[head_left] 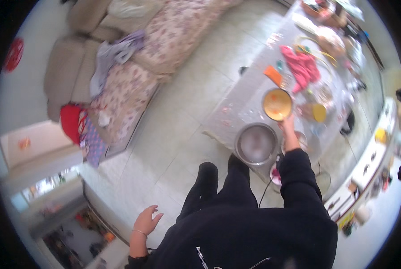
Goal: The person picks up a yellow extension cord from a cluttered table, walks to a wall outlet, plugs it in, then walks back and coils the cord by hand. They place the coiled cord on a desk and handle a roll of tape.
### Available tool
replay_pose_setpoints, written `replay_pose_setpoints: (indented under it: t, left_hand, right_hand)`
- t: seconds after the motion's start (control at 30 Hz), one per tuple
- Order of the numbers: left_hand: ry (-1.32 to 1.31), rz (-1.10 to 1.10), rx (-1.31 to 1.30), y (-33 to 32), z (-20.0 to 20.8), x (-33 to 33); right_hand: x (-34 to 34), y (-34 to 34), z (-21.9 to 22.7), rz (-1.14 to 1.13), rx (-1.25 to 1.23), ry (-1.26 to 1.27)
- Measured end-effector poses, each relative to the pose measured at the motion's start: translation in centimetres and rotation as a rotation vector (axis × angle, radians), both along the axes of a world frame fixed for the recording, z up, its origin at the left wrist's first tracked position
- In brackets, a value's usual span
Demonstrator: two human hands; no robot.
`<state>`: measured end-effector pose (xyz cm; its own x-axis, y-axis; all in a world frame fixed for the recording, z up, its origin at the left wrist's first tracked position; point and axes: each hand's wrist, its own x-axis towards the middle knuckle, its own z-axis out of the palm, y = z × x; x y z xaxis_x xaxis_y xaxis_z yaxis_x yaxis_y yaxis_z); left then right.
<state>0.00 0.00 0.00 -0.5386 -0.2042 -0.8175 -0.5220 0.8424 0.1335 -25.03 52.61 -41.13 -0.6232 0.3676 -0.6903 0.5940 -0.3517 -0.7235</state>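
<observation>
My right hand (pixel 289 126) is closed on the near edge of a round bowl (pixel 277 110), dark at the rim and yellow-orange inside with reddish patches. Whether those patches are food or a pattern I cannot tell. The bowl is over the near part of a table (pixel 241 101) with a pale cover. Close to it, at the table's near end, stands a wide metal pot (pixel 237 145) with a whitish, blurred inside. Out to the left, my left hand (pixel 145 221) hangs away from everything, fingers apart and holding nothing.
On the table lie a pink cloth (pixel 301 69), an orange packet (pixel 272 75) and a yellow-lidded jar (pixel 318 113). Several blurred items crowd its far end. A dark cord (pixel 265 193) runs down near my legs. A flowered sofa (pixel 128 85) stands left; a white cabinet (pixel 359 166) stands right.
</observation>
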Motion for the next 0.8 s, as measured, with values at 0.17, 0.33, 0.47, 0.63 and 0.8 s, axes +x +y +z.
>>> replay_pose_setpoints:
  t: [0.17, 0.33, 0.47, 0.63, 0.8]
  left_hand:
    - [0.049, 0.024, -0.071, 1.9, 1.2, 0.7]
    - [0.013, 0.112, -0.108, 2.6, 0.9, 1.4]
    - [0.008, 0.112, -0.124, 2.4, 0.7, 2.5]
    - [0.052, 0.166, -0.077, 2.5, 0.5, 4.6]
    - [0.048, 0.191, -0.090, 2.2, 0.5, 6.4]
  right_hand:
    - [0.1, 1.0, -4.0, 0.088, -0.023, -0.157]
    - [0.0, 3.1, -6.0, 0.175, -0.049, -0.214]
    - [0.2, 3.7, -6.4, 0.170, -0.064, -0.282]
    - [0.1, 5.0, -7.9, 0.118, -0.164, -0.326]
    - [-0.6, 7.2, -7.8, 0.030, -0.037, -0.462]
